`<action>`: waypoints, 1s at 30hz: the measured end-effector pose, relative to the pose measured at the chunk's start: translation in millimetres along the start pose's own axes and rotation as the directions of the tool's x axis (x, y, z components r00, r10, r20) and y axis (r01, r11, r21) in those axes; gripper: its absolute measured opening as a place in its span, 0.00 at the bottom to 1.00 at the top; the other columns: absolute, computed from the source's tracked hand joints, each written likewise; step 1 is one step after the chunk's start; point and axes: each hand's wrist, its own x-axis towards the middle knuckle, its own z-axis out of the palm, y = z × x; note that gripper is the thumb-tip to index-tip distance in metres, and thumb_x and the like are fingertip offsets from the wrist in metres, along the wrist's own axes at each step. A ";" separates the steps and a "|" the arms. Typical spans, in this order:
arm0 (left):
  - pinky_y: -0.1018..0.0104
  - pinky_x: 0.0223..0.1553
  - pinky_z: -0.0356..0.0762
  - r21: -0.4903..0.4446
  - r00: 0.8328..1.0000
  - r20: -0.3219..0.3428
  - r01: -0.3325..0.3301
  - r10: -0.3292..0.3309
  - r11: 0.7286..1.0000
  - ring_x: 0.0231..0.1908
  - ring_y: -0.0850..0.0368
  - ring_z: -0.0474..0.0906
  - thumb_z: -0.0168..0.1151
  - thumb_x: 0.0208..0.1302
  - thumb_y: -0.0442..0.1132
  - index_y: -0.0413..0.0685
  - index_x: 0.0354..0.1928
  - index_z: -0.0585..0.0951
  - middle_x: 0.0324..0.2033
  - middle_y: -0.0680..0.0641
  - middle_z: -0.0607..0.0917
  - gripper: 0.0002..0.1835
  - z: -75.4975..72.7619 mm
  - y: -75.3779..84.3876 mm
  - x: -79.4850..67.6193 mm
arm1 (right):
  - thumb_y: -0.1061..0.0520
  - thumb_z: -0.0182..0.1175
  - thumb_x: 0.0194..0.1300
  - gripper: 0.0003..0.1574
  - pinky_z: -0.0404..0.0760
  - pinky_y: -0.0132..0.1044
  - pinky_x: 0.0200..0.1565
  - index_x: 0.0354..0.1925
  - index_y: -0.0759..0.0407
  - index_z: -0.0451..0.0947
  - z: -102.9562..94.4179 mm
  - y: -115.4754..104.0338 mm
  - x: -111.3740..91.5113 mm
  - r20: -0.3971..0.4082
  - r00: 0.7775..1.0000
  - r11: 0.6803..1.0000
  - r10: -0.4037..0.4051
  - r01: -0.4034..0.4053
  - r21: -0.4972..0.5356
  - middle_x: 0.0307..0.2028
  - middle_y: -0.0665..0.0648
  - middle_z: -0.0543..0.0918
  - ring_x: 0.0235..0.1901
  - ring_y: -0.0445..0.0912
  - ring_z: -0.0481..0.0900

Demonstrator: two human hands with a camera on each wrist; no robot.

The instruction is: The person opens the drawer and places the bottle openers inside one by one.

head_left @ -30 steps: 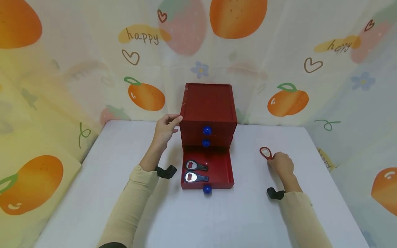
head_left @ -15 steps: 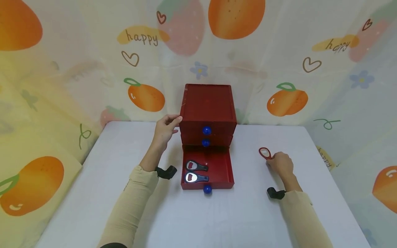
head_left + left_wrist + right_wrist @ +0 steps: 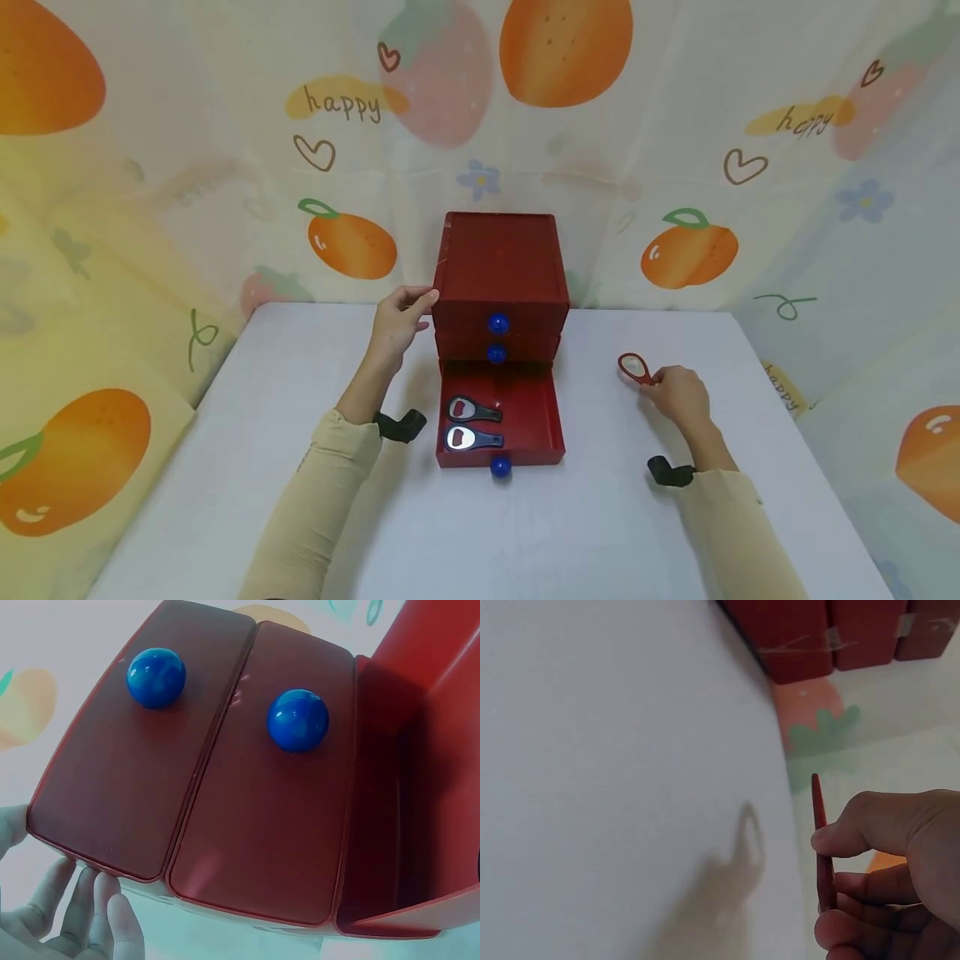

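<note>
A red drawer cabinet (image 3: 498, 258) with blue knobs stands on the white table. Its bottom drawer (image 3: 528, 408) is pulled out, and two dark-handled bottle openers (image 3: 474, 437) lie side by side in its left part. My left hand (image 3: 393, 325) rests against the cabinet's upper left corner; in the left wrist view its fingers (image 3: 97, 907) touch the side and its thumb lies at the top edge. Right of the cabinet, my right hand (image 3: 681, 392) pinches a red bottle opener (image 3: 634, 367) by the handle, oval head toward the cabinet. The right wrist view shows it edge-on, between thumb and fingers.
The two upper drawers (image 3: 187, 772) are closed. Behind the table (image 3: 600, 525) hangs a fruit-patterned cloth (image 3: 585, 158), close to the cabinet's back. Black wrist mounts (image 3: 401, 426) stick out from both sleeves.
My right hand has turned the red bottle opener slightly, its head shifting a little left toward the cabinet. My left hand stays at the cabinet corner. The head view has tilted up slightly.
</note>
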 end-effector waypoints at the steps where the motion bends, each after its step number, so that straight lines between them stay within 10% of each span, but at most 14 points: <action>1: 0.50 0.59 0.77 0.004 1.000 -0.001 0.000 0.000 1.000 0.50 0.50 0.75 0.60 0.67 0.52 0.46 0.57 0.77 0.53 0.41 0.80 0.23 0.1 0.0 -0.2 | 0.54 0.64 0.60 0.22 0.77 0.43 0.34 0.42 0.74 0.81 -2.2 -1.7 -1.4 -0.008 1.000 1.000 -0.009 0.009 0.007 0.35 0.68 0.85 0.33 0.56 0.78; 30: 0.55 0.57 0.79 0.011 1.000 -0.012 -0.011 0.011 1.000 0.51 0.51 0.76 0.60 0.67 0.54 0.46 0.58 0.77 0.54 0.42 0.80 0.24 1.1 -1.3 -1.5 | 0.55 0.67 0.55 0.20 0.78 0.38 0.32 0.39 0.72 0.83 -38.4 -59.6 -40.5 -0.079 0.975 0.972 -0.206 0.214 0.100 0.31 0.64 0.86 0.32 0.53 0.79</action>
